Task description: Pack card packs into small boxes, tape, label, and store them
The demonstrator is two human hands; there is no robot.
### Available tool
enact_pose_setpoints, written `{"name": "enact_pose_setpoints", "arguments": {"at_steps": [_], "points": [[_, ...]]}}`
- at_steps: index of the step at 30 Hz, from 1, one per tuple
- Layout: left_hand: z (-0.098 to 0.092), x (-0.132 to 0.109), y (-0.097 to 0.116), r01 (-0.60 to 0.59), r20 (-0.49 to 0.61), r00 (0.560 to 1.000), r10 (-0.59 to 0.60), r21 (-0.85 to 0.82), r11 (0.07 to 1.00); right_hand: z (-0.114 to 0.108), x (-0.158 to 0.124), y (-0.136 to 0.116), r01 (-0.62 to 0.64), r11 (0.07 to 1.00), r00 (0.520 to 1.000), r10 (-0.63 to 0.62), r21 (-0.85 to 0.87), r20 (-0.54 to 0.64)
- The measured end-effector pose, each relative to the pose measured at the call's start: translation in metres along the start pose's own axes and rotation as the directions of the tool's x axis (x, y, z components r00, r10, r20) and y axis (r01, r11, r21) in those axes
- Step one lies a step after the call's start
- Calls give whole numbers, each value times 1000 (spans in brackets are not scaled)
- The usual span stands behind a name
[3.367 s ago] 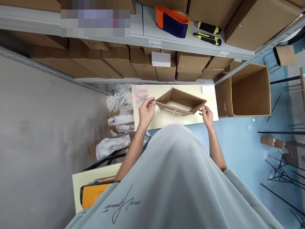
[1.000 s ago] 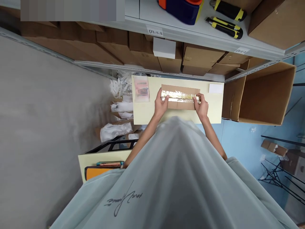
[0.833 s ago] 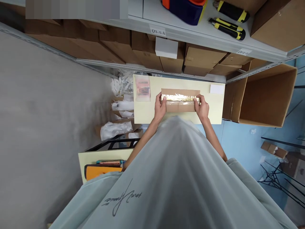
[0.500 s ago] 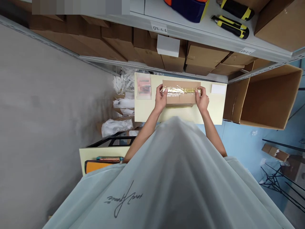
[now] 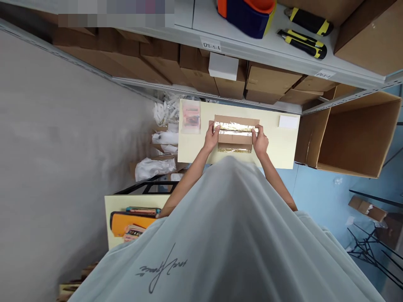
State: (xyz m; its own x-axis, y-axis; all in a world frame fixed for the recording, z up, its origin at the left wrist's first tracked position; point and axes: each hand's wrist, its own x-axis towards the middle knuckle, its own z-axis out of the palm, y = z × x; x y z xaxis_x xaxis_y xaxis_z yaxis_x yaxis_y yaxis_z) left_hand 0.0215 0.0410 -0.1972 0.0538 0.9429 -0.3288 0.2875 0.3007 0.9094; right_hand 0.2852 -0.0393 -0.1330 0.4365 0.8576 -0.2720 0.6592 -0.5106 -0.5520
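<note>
Against the oldest view, the cardboard box [image 5: 235, 136] is no longer a skewed open frame held up by its corners. It is now squared up and closed, with a shiny strip of tape [image 5: 236, 126] running along its top from end to end. Half a second ago only that top strip showed. Now a second shiny band [image 5: 234, 149] shows along the box's near edge, and the right hand has moved a little inward.

The box sits on the middle of the pale yellow table [image 5: 195, 151], towards its far edge. The left hand [image 5: 211, 137] clasps the box's left end, fingers curled round it and the thumb lying on the end of the tape. The right hand [image 5: 260, 141] grips the right end the same way, thumb on the other end of the tape. Both are closed on the box, though the fingers underneath are hidden.

A pink packet in a clear bag [image 5: 191, 118] lies at the table's far left corner and a white card [image 5: 289, 121] at its far right corner. A large open carton [image 5: 354, 134] stands just right of the table. On the shelf above the table are a tape dispenser [image 5: 248, 12] and two yellow-and-black knives [image 5: 304, 42].
</note>
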Motion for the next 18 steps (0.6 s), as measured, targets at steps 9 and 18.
{"name": "enact_pose_setpoints", "arguments": {"at_steps": [9, 18], "points": [[-10, -11, 29, -245, -4, 966, 258, 299, 922, -9, -8, -5, 124, 986, 992, -123, -110, 21], [3, 52, 173, -615, 71, 762, 644, 395, 683, -80, 61, -105, 436, 829, 823, -525, -351, -217]]}}
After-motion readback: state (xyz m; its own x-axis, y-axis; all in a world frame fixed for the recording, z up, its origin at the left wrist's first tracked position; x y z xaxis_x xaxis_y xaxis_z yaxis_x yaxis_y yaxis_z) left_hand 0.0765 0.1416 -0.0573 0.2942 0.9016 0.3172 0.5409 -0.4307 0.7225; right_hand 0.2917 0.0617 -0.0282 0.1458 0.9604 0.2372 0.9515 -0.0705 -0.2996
